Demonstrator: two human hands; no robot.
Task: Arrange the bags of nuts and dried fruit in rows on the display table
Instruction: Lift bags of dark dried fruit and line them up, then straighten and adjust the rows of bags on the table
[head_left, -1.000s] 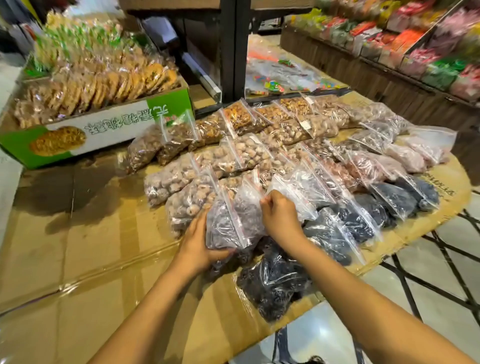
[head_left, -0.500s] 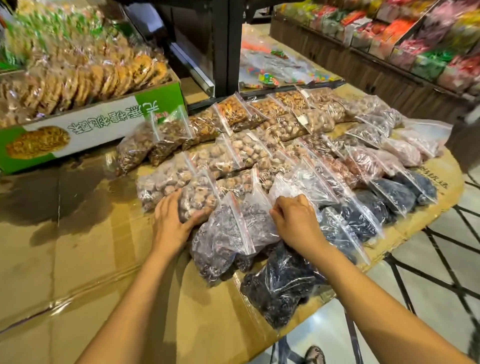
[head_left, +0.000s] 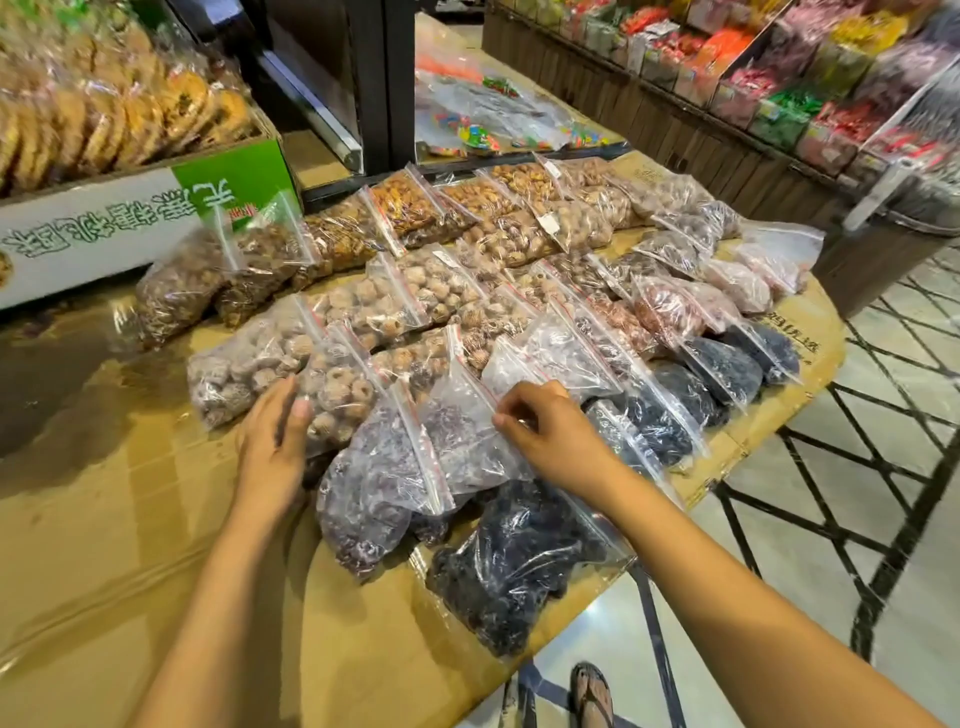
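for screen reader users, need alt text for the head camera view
A person's right hand pinches the top of a clear bag of purplish dried fruit while the left hand rests flat against a bag of pale nuts. Around them, more zip bags lie in rows on a cardboard-covered table.

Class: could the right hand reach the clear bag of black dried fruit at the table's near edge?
Probably yes: the clear bag of black dried fruit lies largely uncovered beside the right hand, which pinches a clear purplish-fruit bag.
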